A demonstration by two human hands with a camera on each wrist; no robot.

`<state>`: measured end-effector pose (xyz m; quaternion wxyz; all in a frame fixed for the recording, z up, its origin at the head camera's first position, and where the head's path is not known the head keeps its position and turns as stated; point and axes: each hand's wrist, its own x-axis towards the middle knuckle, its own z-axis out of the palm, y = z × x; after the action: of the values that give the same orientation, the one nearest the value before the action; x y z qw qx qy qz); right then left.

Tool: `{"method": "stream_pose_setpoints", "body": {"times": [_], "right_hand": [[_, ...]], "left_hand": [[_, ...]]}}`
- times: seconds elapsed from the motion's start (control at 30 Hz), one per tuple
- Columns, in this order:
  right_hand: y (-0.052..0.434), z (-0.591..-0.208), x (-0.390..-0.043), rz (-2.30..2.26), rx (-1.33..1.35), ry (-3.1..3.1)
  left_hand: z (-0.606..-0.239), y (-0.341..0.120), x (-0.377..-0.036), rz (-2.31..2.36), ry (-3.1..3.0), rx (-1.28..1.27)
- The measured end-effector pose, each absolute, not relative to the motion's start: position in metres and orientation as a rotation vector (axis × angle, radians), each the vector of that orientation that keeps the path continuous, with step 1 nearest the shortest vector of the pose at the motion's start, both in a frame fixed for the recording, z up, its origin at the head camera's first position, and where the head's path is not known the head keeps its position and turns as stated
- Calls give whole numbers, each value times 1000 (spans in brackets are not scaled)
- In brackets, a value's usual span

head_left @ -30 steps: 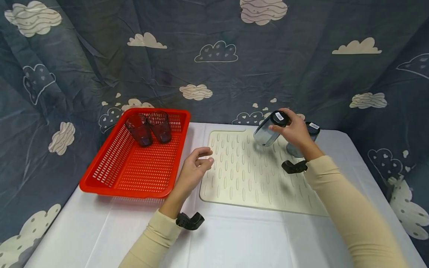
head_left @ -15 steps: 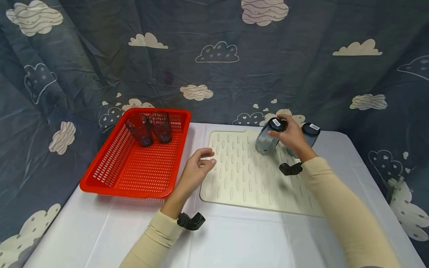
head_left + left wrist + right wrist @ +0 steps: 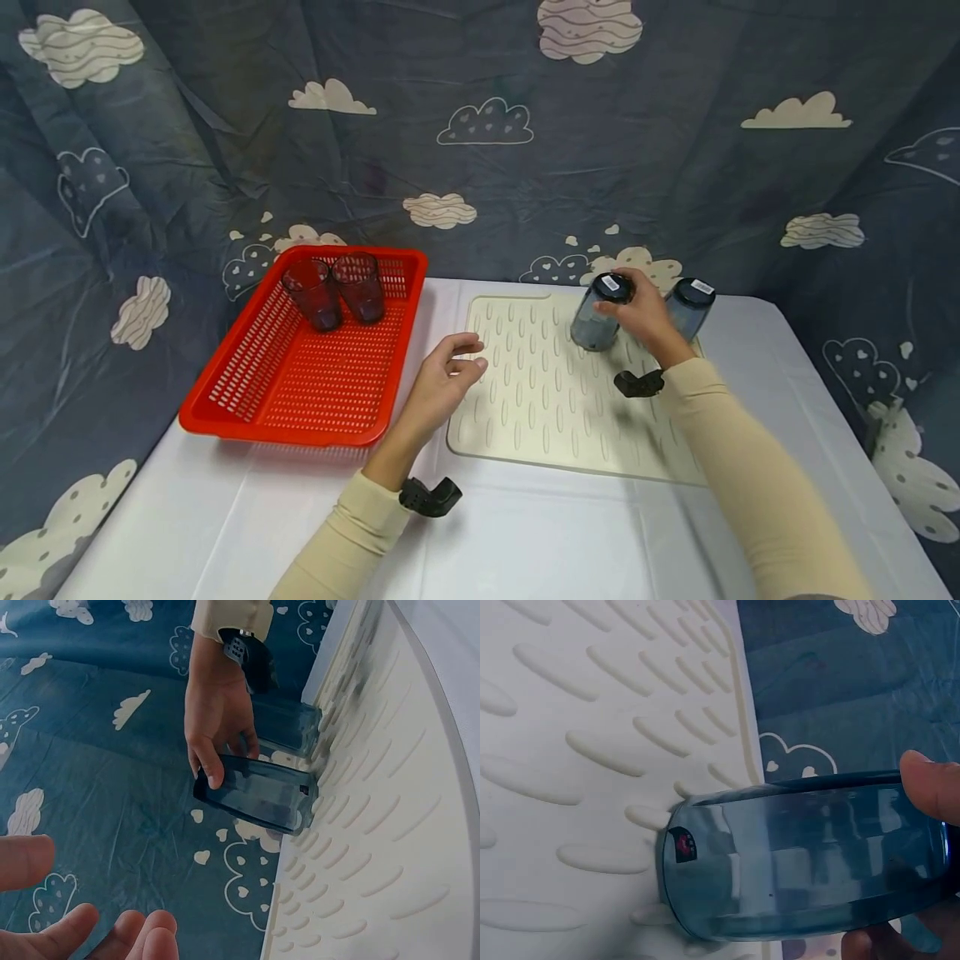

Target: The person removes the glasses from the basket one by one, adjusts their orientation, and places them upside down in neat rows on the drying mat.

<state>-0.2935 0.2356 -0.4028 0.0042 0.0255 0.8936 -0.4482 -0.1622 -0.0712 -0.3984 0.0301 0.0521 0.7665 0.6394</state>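
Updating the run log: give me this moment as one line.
right hand: grips inverted blue glass on drying mat | left hand: idle, mat edge

A desk (image 3: pixel 525 533) with a white cloth (image 3: pixel 225 517) spread flat over the top. On the left side, a red basket (image 3: pixel 247 408) full of little holes, sitting right on the cloth. Just beside the basket, toward the middle and right, a cream mat (image 3: pixel 525 400) with rows of small bumps, lying flat on the cloth. Mat and basket close together, not touching. Bare white cloth along the near edge. Behind the desk, a blue cloud curtain (image 3: pixel 480 167).
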Motion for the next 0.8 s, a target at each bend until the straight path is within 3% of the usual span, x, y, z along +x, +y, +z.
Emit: {"method": "stream_pose_setpoints", "body": {"times": [0.8], "right_hand": [[233,-411,-288,-1413,88,2776]], "left_hand": [[-396,-71,-161,1993,2327,175]]}}
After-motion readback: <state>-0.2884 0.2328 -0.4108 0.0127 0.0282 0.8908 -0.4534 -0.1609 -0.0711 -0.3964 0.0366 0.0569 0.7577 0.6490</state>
